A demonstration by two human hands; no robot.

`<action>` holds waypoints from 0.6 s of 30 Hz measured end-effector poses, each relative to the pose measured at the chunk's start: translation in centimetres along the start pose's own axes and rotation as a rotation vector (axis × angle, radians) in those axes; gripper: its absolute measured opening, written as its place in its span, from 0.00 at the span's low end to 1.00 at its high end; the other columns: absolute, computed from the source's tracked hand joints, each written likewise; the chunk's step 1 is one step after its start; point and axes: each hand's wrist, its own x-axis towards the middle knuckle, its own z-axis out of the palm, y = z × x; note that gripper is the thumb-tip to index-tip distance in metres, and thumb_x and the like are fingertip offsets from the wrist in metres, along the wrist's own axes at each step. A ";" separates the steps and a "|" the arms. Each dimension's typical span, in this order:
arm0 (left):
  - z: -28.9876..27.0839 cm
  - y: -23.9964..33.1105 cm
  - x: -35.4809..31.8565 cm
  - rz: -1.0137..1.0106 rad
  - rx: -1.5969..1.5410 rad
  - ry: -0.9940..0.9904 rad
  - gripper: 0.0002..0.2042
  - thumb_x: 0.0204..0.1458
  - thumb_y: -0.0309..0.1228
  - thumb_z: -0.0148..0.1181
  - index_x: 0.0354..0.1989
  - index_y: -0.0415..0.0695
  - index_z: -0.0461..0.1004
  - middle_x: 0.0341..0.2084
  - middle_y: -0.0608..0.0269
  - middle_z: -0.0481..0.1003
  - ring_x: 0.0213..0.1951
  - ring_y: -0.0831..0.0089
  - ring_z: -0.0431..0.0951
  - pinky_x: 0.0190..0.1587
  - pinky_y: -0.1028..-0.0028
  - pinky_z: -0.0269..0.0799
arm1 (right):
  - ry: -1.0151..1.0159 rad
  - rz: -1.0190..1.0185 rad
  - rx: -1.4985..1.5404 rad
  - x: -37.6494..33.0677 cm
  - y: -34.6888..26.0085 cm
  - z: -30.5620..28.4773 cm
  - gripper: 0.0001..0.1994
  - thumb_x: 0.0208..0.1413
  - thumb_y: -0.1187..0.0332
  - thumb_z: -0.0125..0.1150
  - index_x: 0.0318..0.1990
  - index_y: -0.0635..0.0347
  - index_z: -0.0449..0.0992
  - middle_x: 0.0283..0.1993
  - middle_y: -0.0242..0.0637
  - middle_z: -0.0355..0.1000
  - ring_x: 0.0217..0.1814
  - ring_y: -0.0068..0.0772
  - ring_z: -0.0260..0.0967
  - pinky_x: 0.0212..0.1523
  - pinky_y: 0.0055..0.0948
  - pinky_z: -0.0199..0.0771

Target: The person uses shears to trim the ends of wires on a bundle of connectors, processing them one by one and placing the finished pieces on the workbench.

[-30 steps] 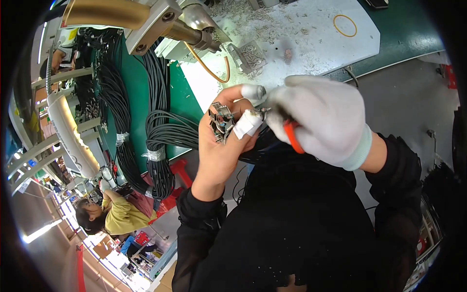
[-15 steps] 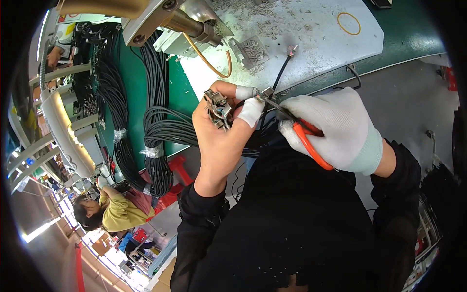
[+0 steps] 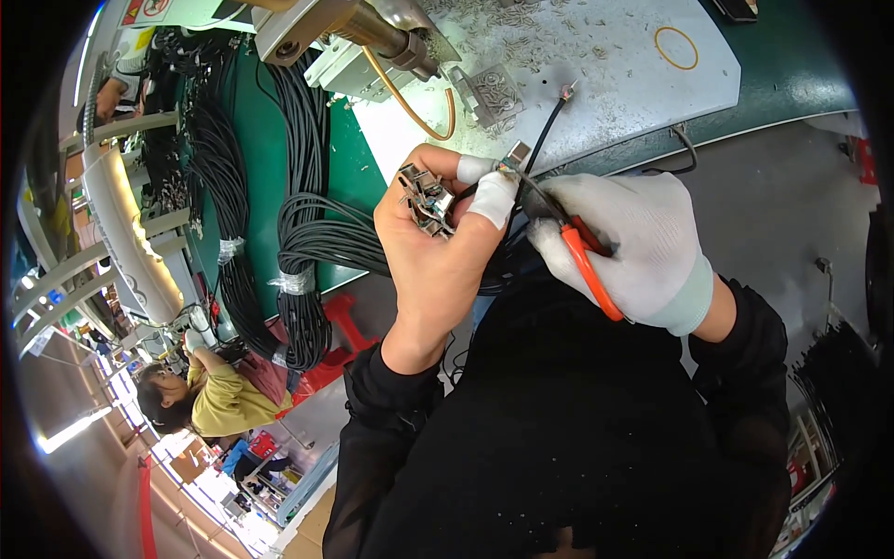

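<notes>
My left hand point(image 3: 436, 252), with white tape round the thumb and a fingertip, is closed on several black cables. A cluster of metal cable connectors point(image 3: 428, 200) pokes out of its palm. Between the taped thumb and finger one cable end is pinched, and its metal connector point(image 3: 518, 154) points up and away. My right hand point(image 3: 633, 247), in a white knit glove, grips red-handled pliers point(image 3: 591, 275). The dark jaws of the pliers reach to the pinched cable end, right beside the connector; whether they bite on it is too small to tell.
A metal machine head point(image 3: 372, 37) overhangs the white work plate point(image 3: 615, 102), which is strewn with small metal bits. On it lie a yellow ring point(image 3: 676, 48) and a black cable point(image 3: 549, 126). Bundled black cables point(image 3: 298, 224) cover the green table's left. A person in yellow point(image 3: 228, 401) sits beyond.
Both hands stay together at the cable end, with the pliers' handles shifted slightly left. The machine and plate appear a little higher and further right in the view.
</notes>
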 end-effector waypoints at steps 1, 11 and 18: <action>0.1 0.0 -0.1 0.029 0.039 0.021 0.06 0.47 0.19 0.61 0.30 0.38 0.70 0.20 0.74 0.69 0.22 0.91 0.64 0.25 0.87 0.60 | 0.048 -0.016 -0.078 0.2 0.0 0.2 0.09 0.45 0.69 0.66 0.34 0.59 0.75 0.19 0.37 0.69 0.18 0.38 0.67 0.19 0.29 0.64; -1.0 -1.1 0.8 -0.148 -0.058 -0.010 0.05 0.48 0.19 0.61 0.31 0.39 0.70 0.18 0.75 0.67 0.19 0.90 0.60 0.21 0.86 0.54 | -0.183 0.414 0.294 0.7 0.0 0.6 0.09 0.51 0.65 0.60 0.27 0.61 0.71 0.16 0.37 0.64 0.18 0.32 0.68 0.20 0.30 0.64; -4.4 -3.2 5.1 -0.253 -0.272 -0.076 0.04 0.51 0.21 0.57 0.35 0.40 0.70 0.16 0.74 0.63 0.15 0.88 0.56 0.17 0.83 0.48 | -0.124 0.485 0.335 5.0 3.4 -0.4 0.13 0.56 0.62 0.55 0.28 0.64 0.72 0.16 0.34 0.67 0.14 0.23 0.66 0.16 0.23 0.64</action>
